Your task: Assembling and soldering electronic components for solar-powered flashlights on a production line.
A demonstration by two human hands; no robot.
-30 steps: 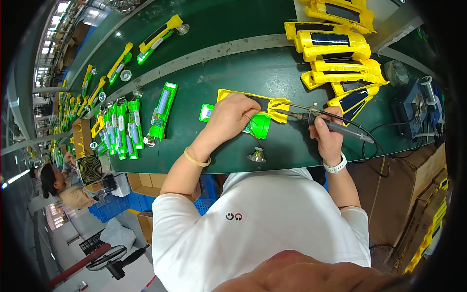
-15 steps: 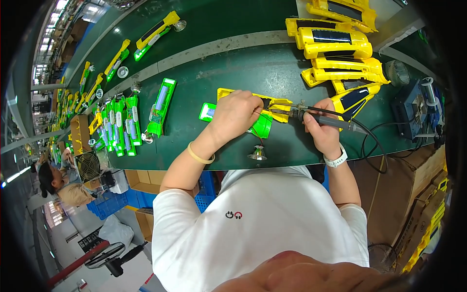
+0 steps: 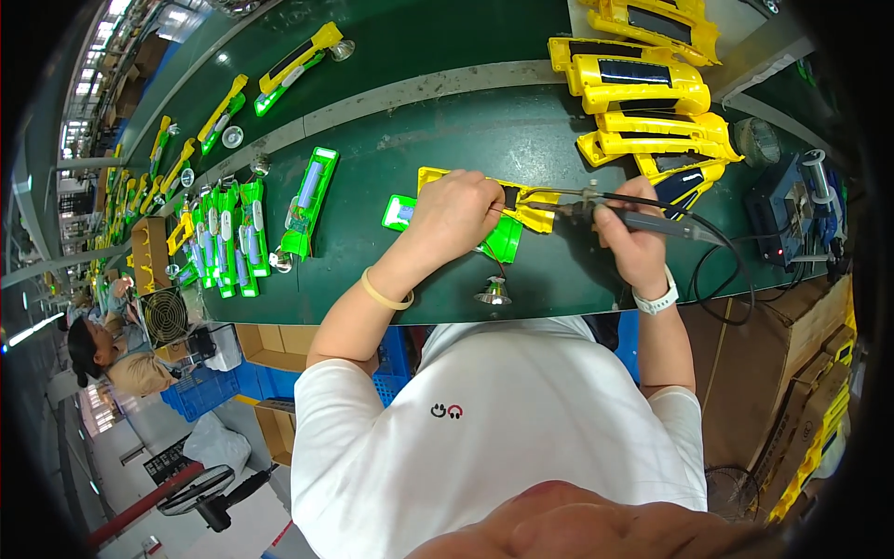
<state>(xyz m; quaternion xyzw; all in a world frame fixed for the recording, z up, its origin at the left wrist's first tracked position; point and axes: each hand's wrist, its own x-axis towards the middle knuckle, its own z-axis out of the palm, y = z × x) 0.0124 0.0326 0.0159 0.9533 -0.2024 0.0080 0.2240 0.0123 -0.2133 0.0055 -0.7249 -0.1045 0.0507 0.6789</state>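
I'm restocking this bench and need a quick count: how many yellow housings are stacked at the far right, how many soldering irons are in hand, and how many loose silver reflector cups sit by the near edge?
Yellow housings stacked at far right: 5
Soldering iron, held in the right hand: 1
Silver reflector cup by the near edge: 1
Total: 7

Yellow-green torch housing [image 3: 510, 216] open, flat; soldering iron [image 3: 643, 220] level
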